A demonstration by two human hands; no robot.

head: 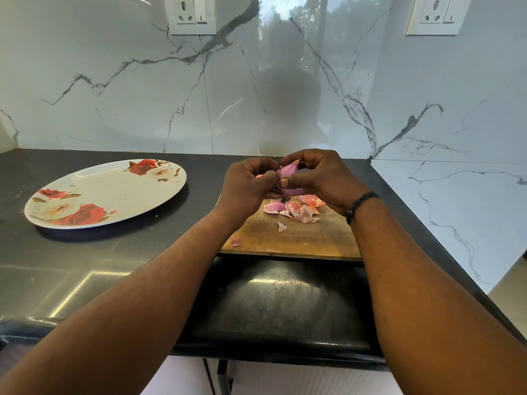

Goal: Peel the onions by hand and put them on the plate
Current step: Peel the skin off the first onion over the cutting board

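both hands (281,182) pinching the onion (288,178) at frame centre; small, slick, papery skin—best gripped at the tip, peeled gently.

Bright, even daylight; glossy wall (285,81) mirrors a window (trees visible), counter (85,280) shows glare, edges bow.

Dark tabletop (108,252), wooden cutting board (299,238) on it, marble backsplash (114,95) with two wall sockets (191,15).
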